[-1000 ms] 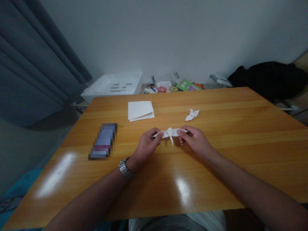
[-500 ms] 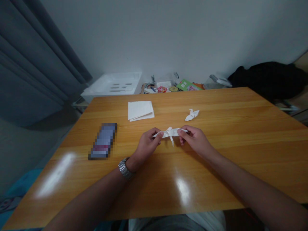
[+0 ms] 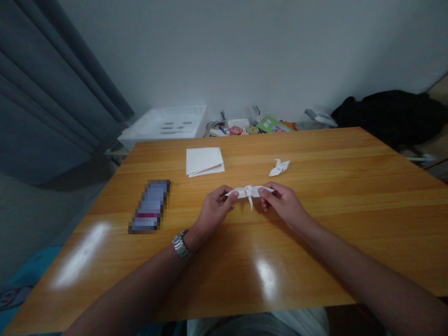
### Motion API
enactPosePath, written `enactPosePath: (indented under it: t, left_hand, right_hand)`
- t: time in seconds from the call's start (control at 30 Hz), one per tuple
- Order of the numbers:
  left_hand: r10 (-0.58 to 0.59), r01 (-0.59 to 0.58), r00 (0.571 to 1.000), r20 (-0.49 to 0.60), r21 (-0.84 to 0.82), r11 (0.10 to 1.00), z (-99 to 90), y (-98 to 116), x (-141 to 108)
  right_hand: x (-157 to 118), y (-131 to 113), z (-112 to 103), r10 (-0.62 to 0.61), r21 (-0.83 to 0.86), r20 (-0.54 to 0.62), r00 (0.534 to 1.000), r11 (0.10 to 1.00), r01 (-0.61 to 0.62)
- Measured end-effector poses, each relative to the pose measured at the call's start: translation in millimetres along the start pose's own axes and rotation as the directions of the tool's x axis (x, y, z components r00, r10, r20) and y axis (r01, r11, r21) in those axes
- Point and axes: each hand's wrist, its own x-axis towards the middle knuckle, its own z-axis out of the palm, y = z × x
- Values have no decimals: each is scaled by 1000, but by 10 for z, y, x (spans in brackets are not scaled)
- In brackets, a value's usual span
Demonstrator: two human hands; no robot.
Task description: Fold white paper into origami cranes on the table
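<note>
A folded white paper bird (image 3: 248,191) is stretched between my two hands above the table, its wings spread sideways and a thin point hanging down in the middle. My left hand (image 3: 219,206) pinches the left wing between thumb and fingers. The right wing is pinched the same way by my right hand (image 3: 282,201). Beyond my right hand, a second folded paper bird (image 3: 279,167) lies on the wooden table (image 3: 336,186).
Folded lined paper sheets (image 3: 204,161) lie behind my left hand, and a blurred phone (image 3: 150,206) is at the left. Past the far edge are a white tray (image 3: 168,122), a green booklet (image 3: 273,124) and a black cloth (image 3: 392,114).
The held paper bird has tilted slightly, and its middle and hanging point have shifted a little. Both hands keep their grip almost in place.
</note>
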Motion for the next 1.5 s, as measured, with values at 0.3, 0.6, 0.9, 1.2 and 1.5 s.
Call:
enactPosePath:
  t: [0.3,0.6,0.9,1.2,1.5]
  left_hand:
    - [3,-5,999,-44,-48,999,-9,-48,10]
    - [39,-39,994,-102,-2,999,-57,-16,23]
    - [23,-23,1000,-9,-10,1000,-35,13,15]
    - [-5,7,999,47,-52,999,-39,10,10]
    - [17,-13,999,45,-81,997,-39,-32,21]
  right_hand:
    - [13,14,-12,28,39,-16,999,999,-27]
    - [38,70,-29,-55,-93,2,998,994,55]
    - [20,61,-82,-145,-116,55,988,982,151]
    - [34,51,-108,-285,-154,188,940,937,315]
    - [8,-1,-108,-279,-146,198,940,940,310]
